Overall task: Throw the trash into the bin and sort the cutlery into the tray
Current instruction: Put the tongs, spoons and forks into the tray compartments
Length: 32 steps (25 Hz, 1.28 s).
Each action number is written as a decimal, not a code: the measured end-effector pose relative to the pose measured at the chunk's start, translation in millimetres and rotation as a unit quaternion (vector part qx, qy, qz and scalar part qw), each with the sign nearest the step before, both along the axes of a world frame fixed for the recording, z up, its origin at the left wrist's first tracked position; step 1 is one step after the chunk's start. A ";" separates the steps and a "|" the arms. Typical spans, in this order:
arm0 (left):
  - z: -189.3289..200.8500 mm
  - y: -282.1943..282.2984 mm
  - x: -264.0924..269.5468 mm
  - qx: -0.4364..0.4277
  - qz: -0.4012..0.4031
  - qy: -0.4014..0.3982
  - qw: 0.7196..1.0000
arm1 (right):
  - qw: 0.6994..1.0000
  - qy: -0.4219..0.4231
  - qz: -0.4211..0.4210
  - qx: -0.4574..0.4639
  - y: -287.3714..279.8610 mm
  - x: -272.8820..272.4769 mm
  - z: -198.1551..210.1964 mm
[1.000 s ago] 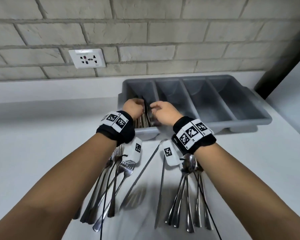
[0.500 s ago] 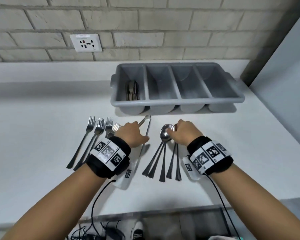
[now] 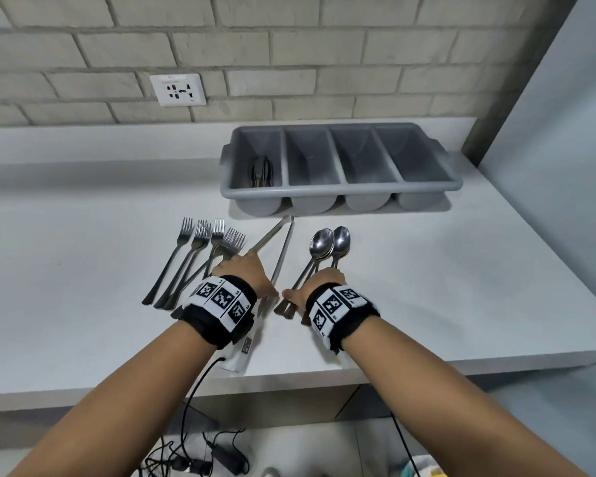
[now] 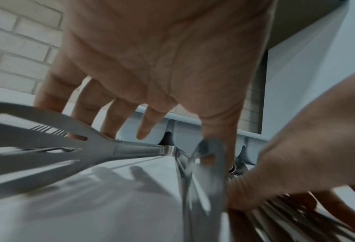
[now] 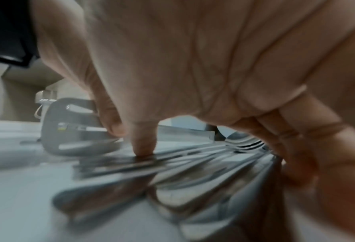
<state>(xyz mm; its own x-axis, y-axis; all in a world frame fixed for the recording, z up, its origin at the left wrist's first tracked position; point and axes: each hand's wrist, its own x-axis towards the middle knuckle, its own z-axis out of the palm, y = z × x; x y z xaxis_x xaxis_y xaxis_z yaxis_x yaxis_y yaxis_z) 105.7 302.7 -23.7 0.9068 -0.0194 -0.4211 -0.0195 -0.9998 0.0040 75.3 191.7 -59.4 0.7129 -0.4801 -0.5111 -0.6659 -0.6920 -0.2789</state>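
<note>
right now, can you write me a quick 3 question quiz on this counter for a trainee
1. True or false: every compartment of the grey cutlery tray holds cutlery.
2. What lies between the forks and the spoons? A ladle, B tongs, C whisk.
3. Fill in: the right hand rests on the ___ handles.
Key: 1 false, only the leftmost does; 2 B; 3 spoon.

L hand (image 3: 244, 274) splayed, R hand (image 3: 319, 283) curled

A white tabletop (image 3: 66, 270) is backed by a brick wall (image 3: 289, 63), with a socket (image 3: 178, 89) set beyond the left hand (image 3: 246, 275). Cables (image 3: 193, 459) are seen on the floor (image 3: 300, 445).
</note>
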 end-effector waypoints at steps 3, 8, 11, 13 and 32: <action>4.4 1.2 -1.1 -0.014 -0.007 -0.006 1.000 | 1.000 0.014 -0.023 -0.004 4.2 9.0 5.3; 3.8 7.3 3.6 -0.029 -0.040 0.025 0.998 | 0.998 -0.010 0.010 -0.063 -10.1 13.2 8.3; 1.8 8.0 3.8 -0.020 -0.057 0.048 0.997 | 0.996 -0.016 0.025 -0.079 -17.6 8.0 12.1; 0.7 9.1 3.7 -0.032 -0.067 0.046 0.996 | 0.995 -0.012 0.052 -0.089 -18.8 5.1 10.3; 73.2 12.8 4.3 -0.517 -0.038 0.050 0.853 | 0.982 -0.172 0.010 -0.075 -56.0 -82.8 78.1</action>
